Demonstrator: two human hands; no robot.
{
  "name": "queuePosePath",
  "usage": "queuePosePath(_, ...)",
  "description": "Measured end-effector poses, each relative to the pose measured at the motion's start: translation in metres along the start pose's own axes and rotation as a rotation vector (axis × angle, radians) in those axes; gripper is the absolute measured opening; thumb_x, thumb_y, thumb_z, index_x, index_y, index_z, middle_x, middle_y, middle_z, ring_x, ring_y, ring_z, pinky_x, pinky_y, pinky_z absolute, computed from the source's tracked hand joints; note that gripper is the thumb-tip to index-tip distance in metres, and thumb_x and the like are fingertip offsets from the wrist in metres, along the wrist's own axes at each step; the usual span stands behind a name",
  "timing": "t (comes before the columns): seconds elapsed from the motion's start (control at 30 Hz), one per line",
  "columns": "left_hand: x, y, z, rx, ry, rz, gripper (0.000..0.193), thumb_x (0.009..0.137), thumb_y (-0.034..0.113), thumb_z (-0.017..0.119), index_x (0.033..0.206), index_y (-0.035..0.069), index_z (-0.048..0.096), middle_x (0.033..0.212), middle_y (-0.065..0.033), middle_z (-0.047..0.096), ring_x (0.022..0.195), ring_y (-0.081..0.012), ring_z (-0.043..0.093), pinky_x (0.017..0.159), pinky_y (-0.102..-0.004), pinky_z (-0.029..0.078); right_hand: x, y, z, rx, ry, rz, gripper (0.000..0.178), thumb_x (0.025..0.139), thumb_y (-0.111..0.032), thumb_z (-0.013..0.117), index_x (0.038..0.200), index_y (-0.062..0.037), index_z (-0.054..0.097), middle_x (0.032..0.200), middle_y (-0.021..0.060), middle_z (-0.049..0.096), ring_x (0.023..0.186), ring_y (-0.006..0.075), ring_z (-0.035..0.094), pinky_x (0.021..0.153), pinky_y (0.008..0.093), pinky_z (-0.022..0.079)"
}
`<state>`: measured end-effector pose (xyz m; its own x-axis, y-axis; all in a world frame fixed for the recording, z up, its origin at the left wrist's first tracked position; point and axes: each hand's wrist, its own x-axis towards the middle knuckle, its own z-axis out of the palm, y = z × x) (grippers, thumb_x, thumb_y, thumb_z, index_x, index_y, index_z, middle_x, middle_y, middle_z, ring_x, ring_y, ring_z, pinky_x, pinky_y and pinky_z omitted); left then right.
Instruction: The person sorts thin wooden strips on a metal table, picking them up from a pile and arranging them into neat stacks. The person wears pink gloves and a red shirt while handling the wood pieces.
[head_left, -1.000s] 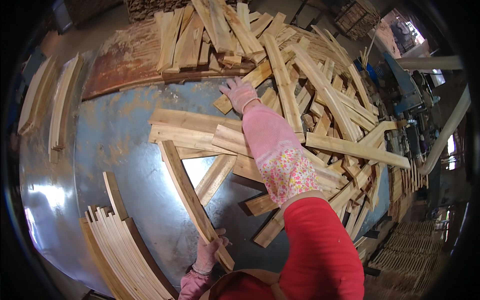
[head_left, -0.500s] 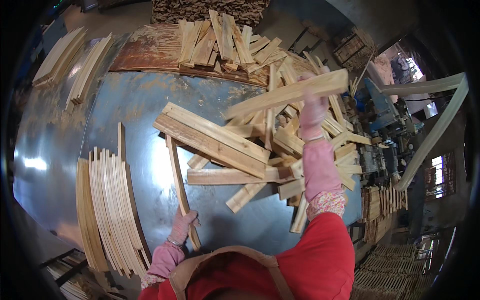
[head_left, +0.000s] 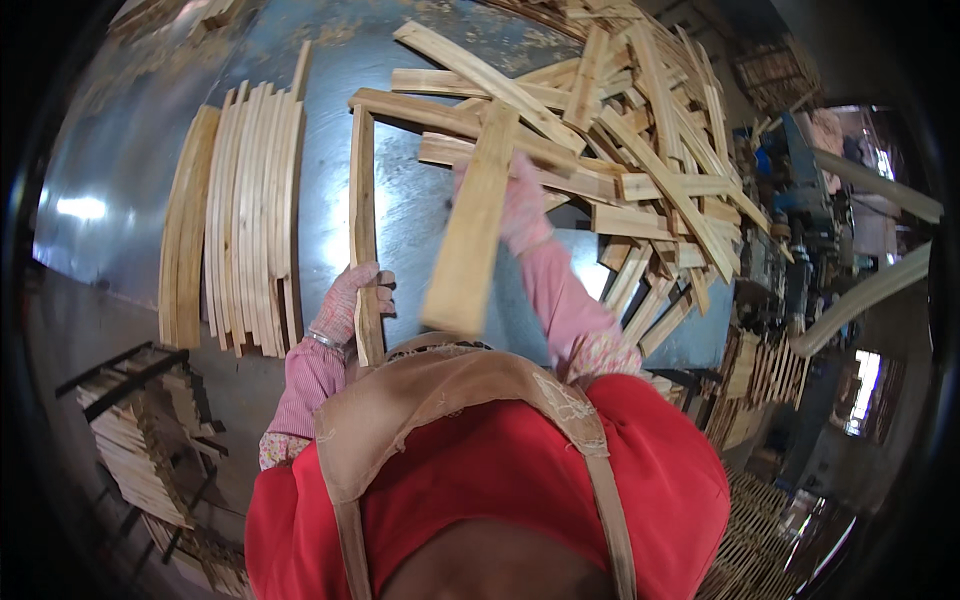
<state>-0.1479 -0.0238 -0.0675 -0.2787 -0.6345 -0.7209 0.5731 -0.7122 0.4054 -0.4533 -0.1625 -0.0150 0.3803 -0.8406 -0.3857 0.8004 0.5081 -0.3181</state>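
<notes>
My left hand (head_left: 345, 305), in a pinkish glove, is closed round the near end of a narrow wooden slat (head_left: 362, 200) that stands on edge on the metal table (head_left: 330, 60). In front of my chest, my right hand (head_left: 525, 210) grips a wider wooden board (head_left: 480, 210) by its right edge. That board is raised above the table and its near end is blurred. Beyond it lies a loose heap of wooden boards (head_left: 640, 215). To the left of my left hand, several slats (head_left: 250, 200) stand side by side on edge in a row.
Racks with stacked wood strips (head_left: 140, 450) stand on the floor at the lower left. At the right are dark machinery (head_left: 800, 240), a pale hose (head_left: 860, 300) and more stacked wood (head_left: 745, 390). The table's near edge runs close to my body.
My right hand has brought its board from over the heap back toward my chest, turning it lengthwise. My left hand still holds its slat. The view has tipped down toward my body.
</notes>
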Motion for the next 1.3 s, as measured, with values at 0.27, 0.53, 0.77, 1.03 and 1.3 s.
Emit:
queuePosePath(0.27,0.021,-0.003,-0.025,0.178,0.054,0.077,0.052,0.098,0.020,0.075,0.142,-0.003,0.060,0.107,-0.0137,0.074,0.095,-0.0232,0.075,0.087,-0.0349,0.063,0.037,0.034,-0.039,-0.832,0.320,-0.033,0.044,0.103,-0.034,0.061,0.132,-0.0011,0.061,0.118,0.0235,0.073,0.116,0.0357,0.070,0.108,0.0472,0.056)
queuePosePath(0.53,0.083,-0.072,-0.027,-0.097,-0.341,-0.025,0.044,0.112,0.038,0.057,0.135,0.000,0.063,0.112,-0.0221,0.076,0.089,-0.0353,0.078,0.071,-0.0549,0.069,0.028,0.094,-0.046,-1.098,0.271,-0.414,0.083,0.100,-0.022,0.068,0.170,-0.0041,0.028,0.149,0.0210,0.060,0.133,0.0324,0.061,0.112,0.0372,0.048)
queuePosePath(0.77,0.046,-0.054,0.004,0.574,0.230,0.309,0.052,0.097,0.015,0.065,0.147,0.002,0.057,0.100,-0.0074,0.072,0.081,-0.0193,0.069,0.070,-0.0338,0.061,0.024,0.068,-0.050,-0.720,0.230,-0.220,0.084,0.089,0.003,0.073,0.164,-0.0002,0.035,0.133,0.0141,0.070,0.122,0.0256,0.067,0.105,0.0331,0.053)
queuePosePath(1.03,0.007,-0.008,0.021,0.313,0.158,0.065,0.037,0.089,0.020,0.076,0.111,-0.009,0.068,0.082,-0.0132,0.069,0.066,-0.0254,0.068,0.070,-0.0385,0.062,0.010,0.048,-0.074,-0.913,0.162,-0.232,0.077,0.090,-0.004,0.070,0.162,0.0001,0.043,0.138,0.0154,0.068,0.124,0.0220,0.066,0.107,0.0314,0.051)
queuePosePath(1.3,-0.023,0.063,-0.030,0.699,0.242,0.348,0.060,0.093,0.033,0.078,0.130,-0.012,0.064,0.113,-0.0233,0.075,0.099,-0.0330,0.074,0.094,-0.0435,0.060,0.031,0.083,-0.063,-1.307,0.342,-0.208,0.078,0.092,-0.012,0.073,0.163,-0.0012,0.044,0.139,0.0182,0.070,0.121,0.0235,0.068,0.104,0.0345,0.054)
